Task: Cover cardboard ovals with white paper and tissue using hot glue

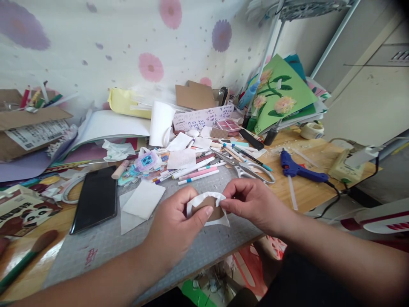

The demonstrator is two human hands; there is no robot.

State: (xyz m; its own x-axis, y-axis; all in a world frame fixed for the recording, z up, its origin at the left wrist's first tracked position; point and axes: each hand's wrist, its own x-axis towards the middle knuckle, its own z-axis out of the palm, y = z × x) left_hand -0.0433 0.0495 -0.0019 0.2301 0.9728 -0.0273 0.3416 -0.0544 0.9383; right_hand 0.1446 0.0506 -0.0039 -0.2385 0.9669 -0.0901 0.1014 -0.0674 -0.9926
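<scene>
Brown cardboard piece (211,201) Sits Pinched Between Two Hands at a Crowded Craft Table

White edging (220,221), paper or cloth, lines the rounded cardboard piece, which is lifted above the front of a grey cutting mat (118,256). The piece lies directly between the hands, touching both, with its longer side appearing to run left to right across the view. From the left hand (179,221), it lies to the right: the thumb presses flat on the bare brown face while the other fingers curl behind the left edge, gripping it. From the right hand (255,204), it lies to the left, with thumb and forefinger closed in a pinch on the edging at the upper right rim. Neither hand is the nearer; the left covers more of the face, the right only the rim.

Behind them, markers (200,172) and large scissors (249,170) lie heaped together, and a blue glue gun (300,167) rests on bare wood at right. Among containers, an open brown box (60,114) at far left holds coloured pencils (24,98), their tips rising above its flap. Near the back of the pile, a pink case (228,125) appears divided into cells, their contents too small to tell. Whether a panda-print carton (19,207) at left holds anything does not show.
</scene>
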